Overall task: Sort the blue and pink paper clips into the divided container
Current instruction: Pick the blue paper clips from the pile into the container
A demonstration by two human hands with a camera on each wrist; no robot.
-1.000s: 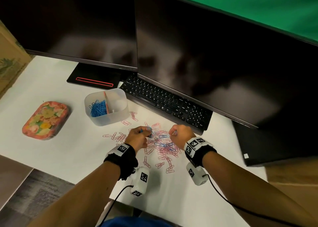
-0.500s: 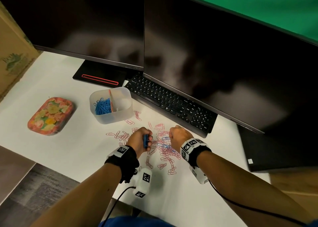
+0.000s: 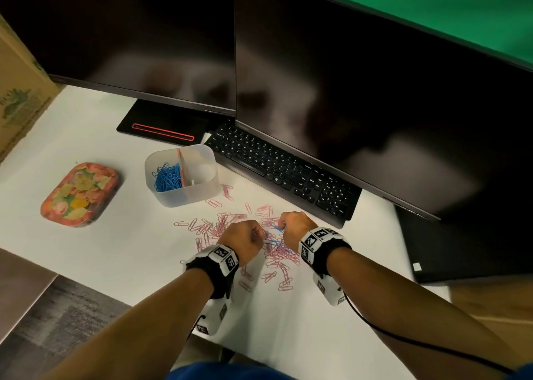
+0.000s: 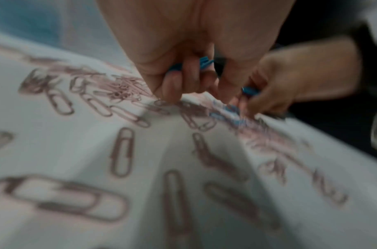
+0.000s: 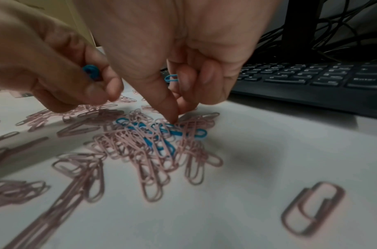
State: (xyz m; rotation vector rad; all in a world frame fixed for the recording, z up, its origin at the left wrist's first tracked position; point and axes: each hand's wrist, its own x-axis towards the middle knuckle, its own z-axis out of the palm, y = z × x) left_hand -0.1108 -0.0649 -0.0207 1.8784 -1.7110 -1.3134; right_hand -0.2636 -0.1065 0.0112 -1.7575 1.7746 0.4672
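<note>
A scatter of pink paper clips (image 3: 225, 224) with a few blue paper clips (image 5: 160, 133) among them lies on the white desk. Both hands hover over the pile. My left hand (image 3: 245, 237) is curled and holds several blue clips (image 4: 201, 63) in its fingers. My right hand (image 3: 291, 227) keeps one blue clip (image 5: 171, 78) tucked under curled fingers, while its thumb and forefinger tips touch down on the blue clips in the pile. The translucent divided container (image 3: 161, 195) stands to the back left, with blue clips (image 3: 168, 178) in its left half.
A black keyboard (image 3: 284, 173) lies just behind the pile under two dark monitors (image 3: 360, 77). A flowered tin (image 3: 79, 193) sits at the left. A cardboard box (image 3: 17, 91) stands at the far left. The desk's front edge runs close to my wrists.
The left hand has turned knuckles-up, hiding its blue clips from the head view. The right hand has edged forward over the pile. The head camera has shifted, so the scene sits lower right.
</note>
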